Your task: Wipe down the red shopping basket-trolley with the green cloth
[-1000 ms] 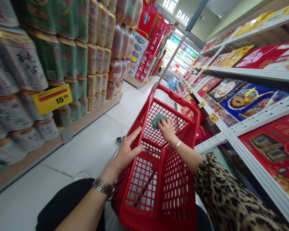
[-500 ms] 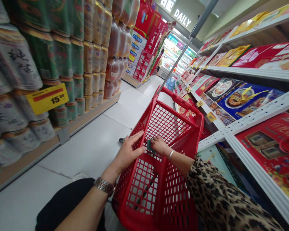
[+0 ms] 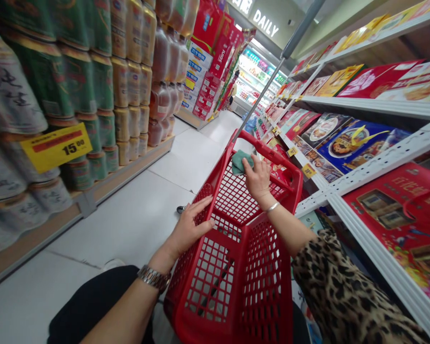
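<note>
green cloth (image 3: 241, 162) — lying at the far end inside the red plastic shopping basket (image 3: 249, 239) | right hand (image 3: 260, 179): part open, fingers against the cloth, grip unclear | left hand (image 3: 188, 228): open, flat on the basket's left rim | white store shelving (image 3: 358, 215) just right

The tall cans (image 3: 17, 91) at left blur and run off the frame; the red shopping basket (image 3: 249, 282) is cut off below; the yellow shelf tags (image 3: 308, 170) are too small to read.

two hands (image 3: 188, 229), one red basket (image 3: 265, 282), one green cloth (image 3: 241, 162).
</note>
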### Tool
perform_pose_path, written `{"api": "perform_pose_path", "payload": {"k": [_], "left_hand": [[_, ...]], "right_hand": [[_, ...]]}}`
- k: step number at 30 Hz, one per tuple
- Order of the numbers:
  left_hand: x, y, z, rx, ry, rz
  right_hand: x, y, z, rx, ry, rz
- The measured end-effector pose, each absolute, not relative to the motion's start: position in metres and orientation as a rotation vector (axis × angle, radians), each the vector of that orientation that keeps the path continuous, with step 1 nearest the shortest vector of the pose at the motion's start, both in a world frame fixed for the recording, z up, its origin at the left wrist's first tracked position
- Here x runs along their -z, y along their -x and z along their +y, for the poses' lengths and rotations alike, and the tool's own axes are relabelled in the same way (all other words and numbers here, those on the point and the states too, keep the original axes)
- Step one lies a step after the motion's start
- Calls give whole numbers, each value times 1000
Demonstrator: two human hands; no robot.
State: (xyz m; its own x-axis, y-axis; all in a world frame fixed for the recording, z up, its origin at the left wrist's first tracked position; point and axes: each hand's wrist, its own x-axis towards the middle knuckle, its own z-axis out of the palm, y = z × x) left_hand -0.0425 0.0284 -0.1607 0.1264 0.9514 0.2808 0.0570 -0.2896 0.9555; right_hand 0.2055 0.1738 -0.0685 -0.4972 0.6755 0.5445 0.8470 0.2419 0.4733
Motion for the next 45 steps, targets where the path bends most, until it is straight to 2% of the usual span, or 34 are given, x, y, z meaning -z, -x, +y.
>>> {"api": "perform_pose_path", "payload": {"k": [8, 14, 20, 23, 27, 33, 37, 41, 45], "left_hand": [[159, 43, 27, -1335, -1536, 980], [156, 43, 26, -1325, -1549, 999], [155, 44, 26, -1318, -1548, 995], [155, 44, 26, -1318, -1542, 983], [156, 44, 27, -1335, -1524, 964], [160, 44, 29, -1343, -1518, 961], [161, 43, 28, -1347, -1496, 960], [162, 42, 27, -1356, -1476, 960], [163, 42, 27, -1346, -1479, 967]], "right_hand": [[130, -179, 164, 886, 1469, -2657], [180, -173, 138, 627, 1319, -3080], [201, -181, 124, 518, 1182, -3339], [191, -186, 129, 532, 1166, -3362], [155, -197, 142, 615, 1141, -3330], [80, -228, 156, 1007, 1285, -3047], [47, -245, 155, 1167, 1385, -2753], [29, -260, 146, 1205, 1427, -2452], [18, -272, 138, 1119, 1799, -2119]]}}
